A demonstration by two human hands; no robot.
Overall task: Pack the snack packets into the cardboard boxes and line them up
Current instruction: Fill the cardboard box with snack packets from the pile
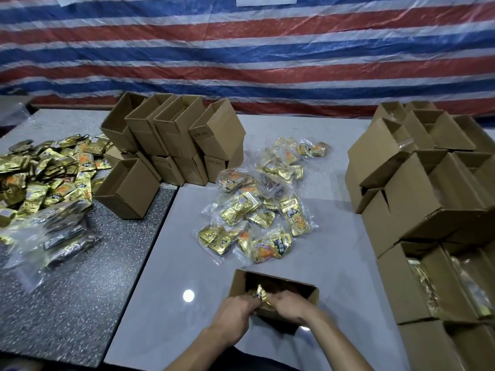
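An open cardboard box (300,286) stands on the pale table near my body. My left hand (235,309) and my right hand (288,303) both reach over its near rim and grip a gold snack packet (260,293) inside it. Beyond the box lies a loose heap of clear bags of gold packets (254,210). A bigger pile of gold packets (48,172) covers the dark speckled table at the left.
Empty open boxes (171,140) are stacked at the back centre, one single box (126,186) in front of them. Rows of stacked boxes (428,199) fill the right side, some holding packets. A striped tarpaulin (241,49) hangs behind.
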